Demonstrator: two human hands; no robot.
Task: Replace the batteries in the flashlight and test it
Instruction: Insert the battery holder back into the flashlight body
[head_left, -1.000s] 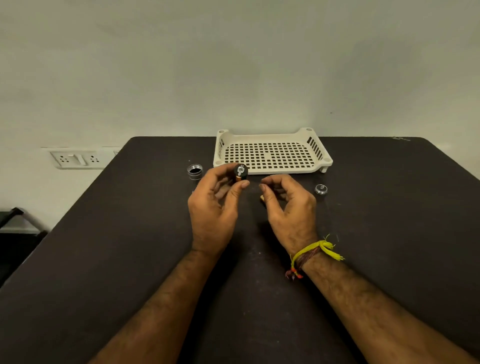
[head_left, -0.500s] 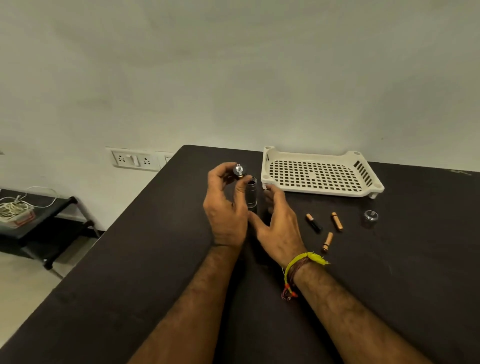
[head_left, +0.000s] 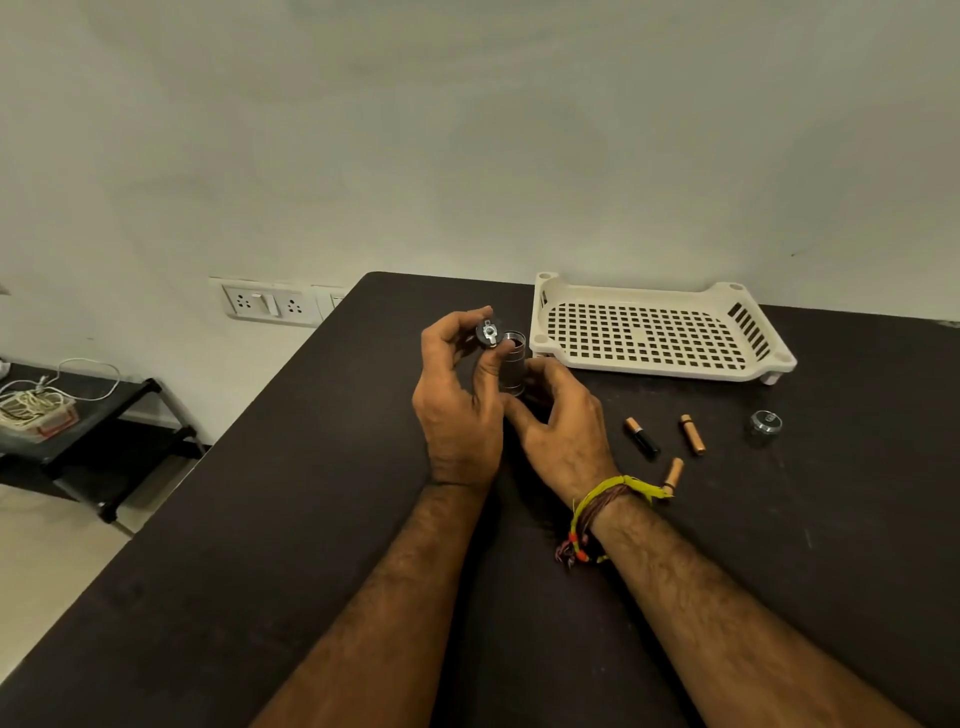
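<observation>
Fingers (head_left: 480, 317) and thumb of the left hand (head_left: 457, 410) pinch a small black battery holder (head_left: 488, 333) with a metal contact on its face, lifted clear of the table (head_left: 260, 519). Just beside it, to its right, stands the flashlight tube (head_left: 513, 364), upright on the table with its open end up. The right hand (head_left: 563, 426) is curled around the tube's lower part; its fingers are close about the base, though whether they grip it firmly cannot be told. Both thumbs nearly meet below the tube. A yellow and brown thread band (head_left: 602, 499) circles the right wrist.

Right of that hand lie three batteries on the table, apart from one another: a black and copper one (head_left: 642, 438), a copper one (head_left: 692, 434) beyond it, and a third (head_left: 674, 474) nearer the wrist, its end close to the thread band. Farther right sits a round cap (head_left: 765, 422) with a metal rim. A cream perforated tray (head_left: 660, 332) rests at the table's far edge, behind the batteries, with nothing in it.

Off the table's left side, a socket plate (head_left: 265, 302) is set in the wall, and a low black shelf (head_left: 104, 415) carries a box of coiled cord (head_left: 34, 413).
</observation>
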